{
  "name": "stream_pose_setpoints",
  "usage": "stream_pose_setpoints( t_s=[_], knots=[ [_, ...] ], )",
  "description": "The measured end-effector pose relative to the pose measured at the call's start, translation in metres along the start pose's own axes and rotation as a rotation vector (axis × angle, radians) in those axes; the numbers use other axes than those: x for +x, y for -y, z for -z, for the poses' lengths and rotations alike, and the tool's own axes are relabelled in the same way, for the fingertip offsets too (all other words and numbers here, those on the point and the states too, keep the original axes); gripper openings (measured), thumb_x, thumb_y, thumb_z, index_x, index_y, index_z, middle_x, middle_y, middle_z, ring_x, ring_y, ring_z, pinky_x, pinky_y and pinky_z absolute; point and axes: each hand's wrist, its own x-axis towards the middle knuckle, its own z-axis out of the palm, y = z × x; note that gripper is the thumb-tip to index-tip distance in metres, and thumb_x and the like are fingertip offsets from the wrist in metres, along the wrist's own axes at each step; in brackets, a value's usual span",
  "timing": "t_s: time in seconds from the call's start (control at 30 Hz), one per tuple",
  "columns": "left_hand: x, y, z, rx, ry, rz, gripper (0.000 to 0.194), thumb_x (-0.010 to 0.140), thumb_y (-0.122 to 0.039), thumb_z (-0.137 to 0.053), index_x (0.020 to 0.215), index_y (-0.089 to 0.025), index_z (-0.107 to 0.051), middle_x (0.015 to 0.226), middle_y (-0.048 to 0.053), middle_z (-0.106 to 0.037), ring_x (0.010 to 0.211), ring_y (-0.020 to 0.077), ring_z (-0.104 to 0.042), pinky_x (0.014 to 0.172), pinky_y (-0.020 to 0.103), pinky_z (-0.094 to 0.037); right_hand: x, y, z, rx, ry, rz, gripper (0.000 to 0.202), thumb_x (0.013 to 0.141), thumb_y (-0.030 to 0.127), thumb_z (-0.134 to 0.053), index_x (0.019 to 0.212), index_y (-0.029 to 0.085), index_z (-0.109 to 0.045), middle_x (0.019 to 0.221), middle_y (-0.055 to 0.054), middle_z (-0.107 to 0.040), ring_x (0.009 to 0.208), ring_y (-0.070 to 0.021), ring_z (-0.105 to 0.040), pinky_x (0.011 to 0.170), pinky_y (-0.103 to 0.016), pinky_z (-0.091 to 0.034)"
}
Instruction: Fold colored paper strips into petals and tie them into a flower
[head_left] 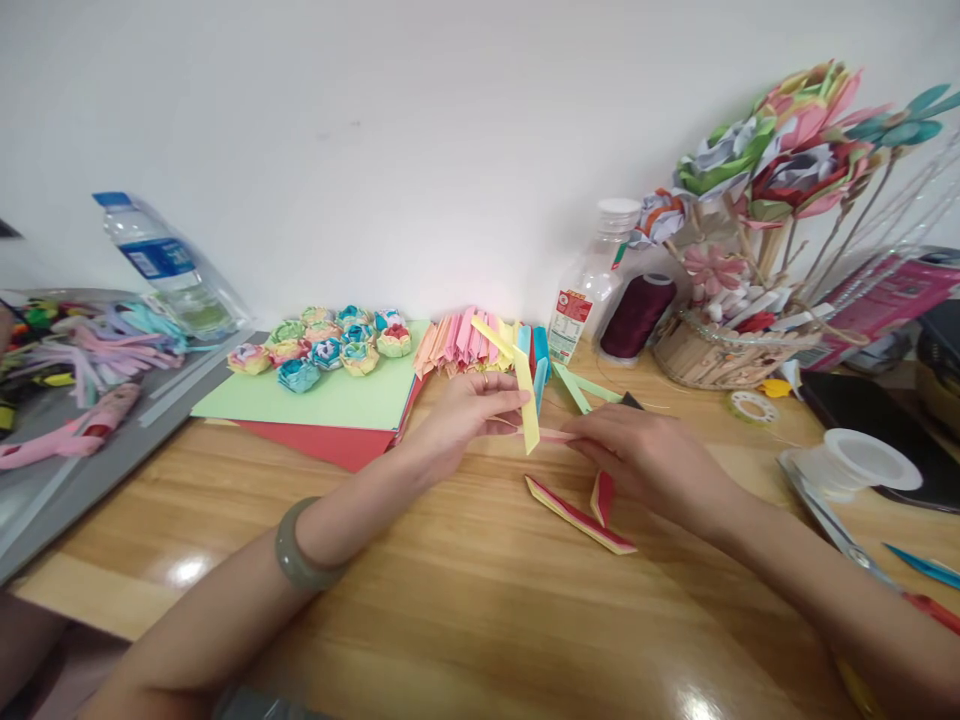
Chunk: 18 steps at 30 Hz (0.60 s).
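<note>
My left hand pinches a folded yellow paper strip, which stands up at its fingertips. A pale pink strip stretches between both hands. My right hand has its fingers closed on the right end of that pink strip. Just below the hands, folded red and yellow paper pieces lie on the wooden table. Green folded strips lie behind my right hand. Beyond my left hand stands a row of folded pink, orange, yellow and blue strips.
Paper rosettes sit on green paper at the left. A water bottle leans behind them. At the right are a glass bottle, dark thread, a flower basket, a white spool and scissors.
</note>
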Motion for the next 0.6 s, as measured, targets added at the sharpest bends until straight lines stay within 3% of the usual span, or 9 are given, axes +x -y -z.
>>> stream_pose_setpoints(
  t_s=[0.13, 0.23, 0.4, 0.6],
  knots=[
    [0.001, 0.003, 0.001, -0.002, -0.01, 0.012, 0.02, 0.061, -0.027, -0.07, 0.071, -0.013, -0.06, 0.068, -0.001, -0.056, 0.061, 0.0063, -0.052, 0.063, 0.022, -0.042, -0.006, -0.004, 0.0, 0.021, 0.08, 0.071, 0.035, 0.081, 0.005, -0.039, 0.105, 0.02, -0.059, 0.098, -0.006, -0.062, 0.089, -0.0187, -0.055, 0.073, -0.031, -0.044],
    [0.002, 0.004, 0.001, -0.001, -0.013, 0.019, 0.02, 0.061, -0.026, -0.07, 0.071, -0.013, -0.059, 0.068, -0.001, -0.055, 0.061, 0.0062, -0.052, 0.063, 0.022, -0.042, -0.008, -0.005, -0.003, 0.01, -0.025, 0.068, 0.039, 0.077, 0.0, -0.039, 0.097, 0.021, -0.064, 0.104, -0.008, -0.057, 0.096, -0.0211, -0.05, 0.077, -0.036, -0.044],
    [0.003, 0.006, -0.001, 0.006, 0.017, 0.045, 0.02, 0.061, -0.027, -0.071, 0.071, -0.013, -0.06, 0.068, -0.002, -0.055, 0.06, 0.0055, -0.051, 0.063, 0.022, -0.042, -0.009, -0.002, -0.004, 0.039, -0.135, -0.007, 0.042, 0.076, 0.002, -0.041, 0.096, 0.028, -0.066, 0.087, -0.006, -0.05, 0.083, -0.02, -0.048, 0.07, -0.036, -0.044],
    [0.003, 0.01, -0.001, 0.038, 0.052, 0.068, 0.02, 0.063, -0.028, -0.069, 0.074, -0.014, -0.061, 0.072, 0.0, -0.058, 0.064, 0.0081, -0.054, 0.066, 0.025, -0.043, -0.01, -0.005, -0.009, 0.17, -0.222, 0.023, 0.036, 0.079, 0.006, -0.043, 0.087, 0.03, -0.068, 0.109, -0.007, -0.047, 0.099, -0.0222, -0.045, 0.08, -0.042, -0.042]
  ],
)
